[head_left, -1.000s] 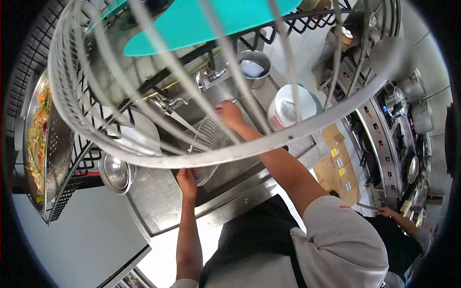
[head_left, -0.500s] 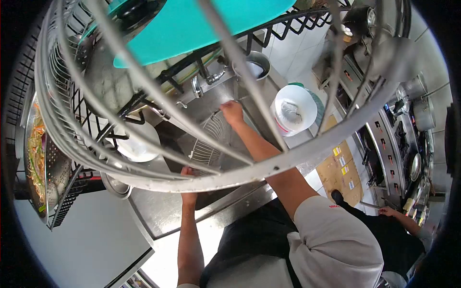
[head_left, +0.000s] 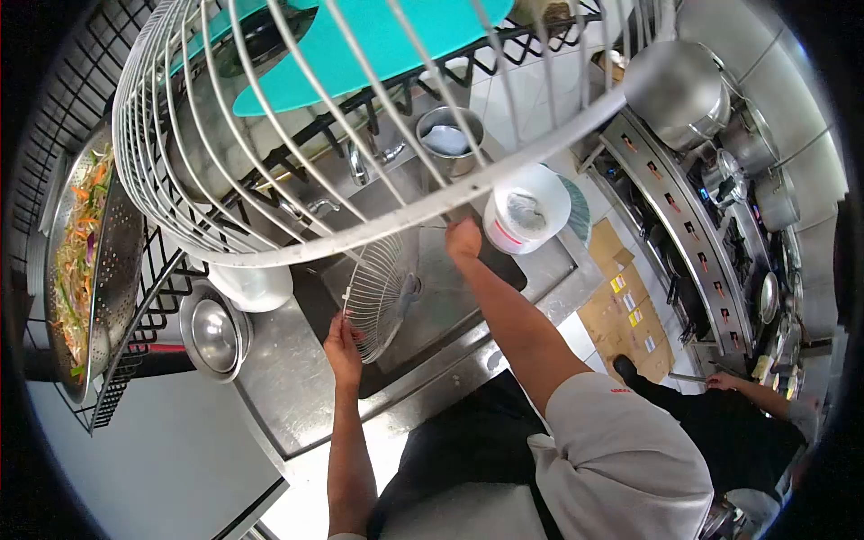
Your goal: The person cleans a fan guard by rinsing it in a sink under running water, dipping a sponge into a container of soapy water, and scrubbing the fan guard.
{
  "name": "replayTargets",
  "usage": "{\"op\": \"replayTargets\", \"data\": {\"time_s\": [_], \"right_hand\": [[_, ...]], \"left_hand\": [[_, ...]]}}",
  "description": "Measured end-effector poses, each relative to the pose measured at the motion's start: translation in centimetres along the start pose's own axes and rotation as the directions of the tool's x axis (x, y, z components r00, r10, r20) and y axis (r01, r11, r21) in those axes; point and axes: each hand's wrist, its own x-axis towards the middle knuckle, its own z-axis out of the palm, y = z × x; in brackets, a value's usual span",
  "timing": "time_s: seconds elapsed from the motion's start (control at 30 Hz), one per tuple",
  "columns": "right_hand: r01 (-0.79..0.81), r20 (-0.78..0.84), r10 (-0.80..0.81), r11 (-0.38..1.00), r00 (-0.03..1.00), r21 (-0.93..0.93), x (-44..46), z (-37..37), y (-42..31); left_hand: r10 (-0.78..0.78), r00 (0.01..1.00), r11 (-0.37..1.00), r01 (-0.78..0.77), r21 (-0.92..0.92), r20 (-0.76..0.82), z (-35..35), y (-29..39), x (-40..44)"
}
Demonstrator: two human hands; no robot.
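Closest to my eyes, the rim of a large wire basket (head_left: 387,229) curves across the view. Below it, my left hand (head_left: 344,349) grips the edge of a wire strainer (head_left: 376,301), tilted over the sink (head_left: 450,292). My right hand (head_left: 463,240) is curled near a white bucket (head_left: 504,220); I cannot tell whether it holds anything. Beyond sits a metal pot (head_left: 459,166), then the stove (head_left: 688,220).
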Motion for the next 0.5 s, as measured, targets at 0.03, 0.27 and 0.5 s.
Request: {"op": "replayTargets", "data": {"time_s": [0.03, 0.27, 0.5], "right_hand": [[-0.023, 0.008, 0.023, 0.999, 1.000, -0.032, -0.4, -0.8, -0.1], [0.265, 0.256, -0.188, 0.914, 0.948, -0.308, -1.3, 0.1, 7.5], [0.353, 0.181, -0.313, 0.895, 0.933, -0.273, -0.1, 0.0, 6.2]], "left_hand": [[-0.004, 1.000, 1.000, 0.004, 0.006, 0.011, -0.2, -0.2, 0.1], [0.005, 1.000, 1.000, -0.005, 0.000, -0.007, -0.5, 0.0, -0.2], [0.010, 0.999, 0.999, -0.011, 0.045, 0.033, -0.7, 0.3, -0.4]]}}
